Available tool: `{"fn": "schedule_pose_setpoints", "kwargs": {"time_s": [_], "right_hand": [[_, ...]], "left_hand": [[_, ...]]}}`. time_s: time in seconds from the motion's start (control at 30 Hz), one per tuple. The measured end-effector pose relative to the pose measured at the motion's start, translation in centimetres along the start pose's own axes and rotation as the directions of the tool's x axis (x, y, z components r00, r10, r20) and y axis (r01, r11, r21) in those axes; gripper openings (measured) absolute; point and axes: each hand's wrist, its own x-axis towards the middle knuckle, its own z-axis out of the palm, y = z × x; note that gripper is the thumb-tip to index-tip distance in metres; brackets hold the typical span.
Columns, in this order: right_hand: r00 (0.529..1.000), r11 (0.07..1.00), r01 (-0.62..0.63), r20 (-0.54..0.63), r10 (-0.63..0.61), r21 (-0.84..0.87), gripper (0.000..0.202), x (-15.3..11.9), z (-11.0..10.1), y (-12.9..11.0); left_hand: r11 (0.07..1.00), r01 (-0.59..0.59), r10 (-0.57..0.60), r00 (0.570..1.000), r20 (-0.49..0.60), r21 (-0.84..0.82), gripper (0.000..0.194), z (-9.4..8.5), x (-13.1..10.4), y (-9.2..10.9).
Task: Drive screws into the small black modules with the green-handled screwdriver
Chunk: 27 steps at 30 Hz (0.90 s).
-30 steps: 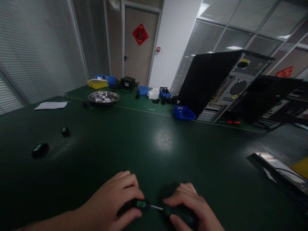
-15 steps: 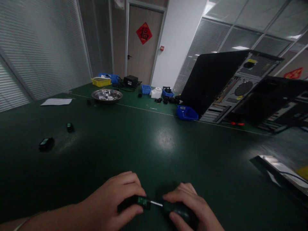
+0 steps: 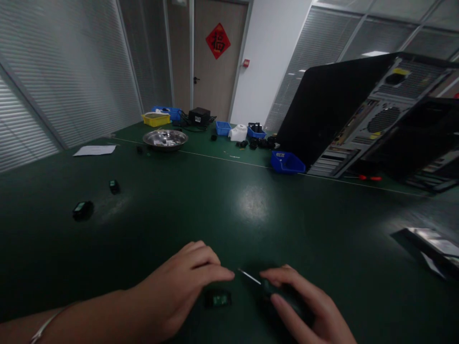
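A small black device with a green face point(image 3: 219, 299) lies on the dark green table point(image 3: 201, 205), just below the fingers of my left hand point(image 3: 186, 282). That hand is held over the device, fingers apart, with nothing in its grasp. My right hand point(image 3: 304, 306) is closed around a screwdriver point(image 3: 251, 276); its dark handle is partly hidden by the fingers, and the thin metal shaft points up and left, clear of the device. Two similar black devices point(image 3: 82, 209) point(image 3: 114, 186) lie at the left.
A metal bowl point(image 3: 165, 147) holding small parts, a yellow bin point(image 3: 156, 120) and a paper sheet point(image 3: 94, 150) are at the back left. A blue bin point(image 3: 287, 163) stands by a large computer case point(image 3: 330, 105) at the right. Flat metallic items point(image 3: 435, 241) lie at the right edge.
My left hand has let go of the small device, which now rests on the table. The screwdriver tip has moved away from it and points further up. The view has shifted slightly.
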Motion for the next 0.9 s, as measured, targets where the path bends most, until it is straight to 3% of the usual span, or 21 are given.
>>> {"fn": "schedule_pose_setpoints", "kwargs": {"time_s": [0.1, 0.17, 0.27, 0.37, 0.6, 0.9], "right_hand": [[0.999, 0.998, -0.051, -0.002, 0.051, 0.045, 0.021, 0.0, 0.0, 0.0], [0.997, 0.996, -0.07, 0.012, 0.07, 0.061, 0.02, 0.0, 0.1, 0.0], [0.996, 0.995, -0.075, 0.054, 0.072, 0.06, 0.02, 0.1, 0.1, 0.0], [0.998, 0.997, -0.033, 0.06, 0.029, 0.067, 0.023, 0.2, 0.0, -0.2], [0.987, 0.978, 0.132, 0.065, -0.144, 0.158, 0.043, 0.4, 0.3, -0.6], [0.985, 0.97, 0.15, 0.057, -0.163, 0.19, 0.048, 0.7, 0.3, -0.7]], "left_hand": [[0.992, -0.073, 0.057, 0.986, 0.156, 0.105, 0.07, -0.2, 0.1, 0.1], [0.991, -0.074, 0.051, 0.98, 0.193, 0.113, 0.064, -0.4, 0.2, 0.2], [0.998, -0.029, 0.022, 0.99, 0.143, 0.049, 0.039, -0.4, 0.1, 0.4], [1.0, 0.009, -0.01, 0.996, 0.091, 0.012, 0.026, -0.2, 0.1, 0.4], [1.0, 0.0, -0.001, 0.999, 0.044, 0.002, 0.024, 0.5, 0.3, -0.5], [0.999, 0.021, -0.024, 0.997, -0.073, -0.03, 0.012, 0.8, 0.2, -1.0]]}}
